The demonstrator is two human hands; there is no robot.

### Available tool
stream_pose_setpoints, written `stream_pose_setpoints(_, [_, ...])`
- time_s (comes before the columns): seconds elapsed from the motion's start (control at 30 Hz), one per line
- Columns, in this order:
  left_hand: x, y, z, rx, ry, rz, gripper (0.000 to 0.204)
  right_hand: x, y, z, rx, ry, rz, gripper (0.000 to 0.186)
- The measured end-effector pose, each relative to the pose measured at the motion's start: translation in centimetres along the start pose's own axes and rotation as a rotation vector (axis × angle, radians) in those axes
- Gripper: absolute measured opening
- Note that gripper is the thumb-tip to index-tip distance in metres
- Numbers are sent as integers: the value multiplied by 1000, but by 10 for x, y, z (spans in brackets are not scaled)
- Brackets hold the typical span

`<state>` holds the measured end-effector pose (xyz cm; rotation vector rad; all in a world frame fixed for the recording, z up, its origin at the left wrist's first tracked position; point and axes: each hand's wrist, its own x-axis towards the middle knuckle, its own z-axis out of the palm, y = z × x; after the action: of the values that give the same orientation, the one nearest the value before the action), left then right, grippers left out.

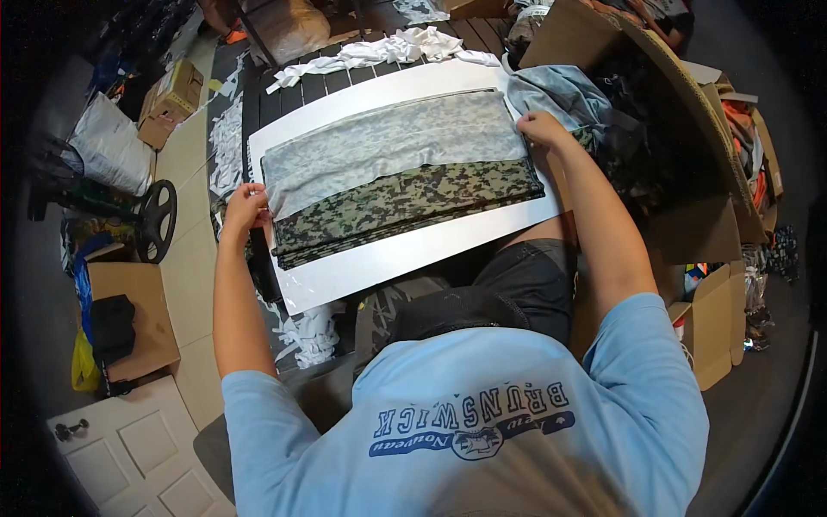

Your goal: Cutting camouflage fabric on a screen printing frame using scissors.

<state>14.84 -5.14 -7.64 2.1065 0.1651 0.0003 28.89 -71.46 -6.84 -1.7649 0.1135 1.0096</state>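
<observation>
A stack of folded green camouflage fabric [405, 196] lies on a white board [370, 241] in front of me. Across its upper part lies a pale layer of fabric [388, 129], which looks like the reverse side of camouflage cloth, with a rippled lower edge. My left hand [248, 205] is closed at the left end of the pale layer, fingertips on its edge. My right hand [543, 129] is closed at the upper right end of the same layer, pinching its edge.
Behind the board are white fabric scraps [388, 52] on a dark slatted surface [469, 34]. A grey-blue cloth [556, 95] and large open cardboard boxes [706, 207] stand right. Left are a steering wheel [157, 221], cartons [172, 103] and a white panelled door [129, 448].
</observation>
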Motion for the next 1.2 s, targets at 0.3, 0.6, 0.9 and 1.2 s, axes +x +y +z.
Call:
stream_pose_setpoints(0.3, [-6,-23,10,432,85,785,23,15,3,76,-753,654,-929,23])
stream_pose_setpoints(0.6, [40,-31,6,-334,155,-220,21,52,-41,56,-361,828,-277,25])
stream_pose_setpoints(0.9, [25,6,20,179,196,24,20,42,-36,83,-570,937,-446,26])
stream_pose_setpoints(1.2, [32,-18,18,396,83,611,23,62,-42,100,-1168,731,-836,26])
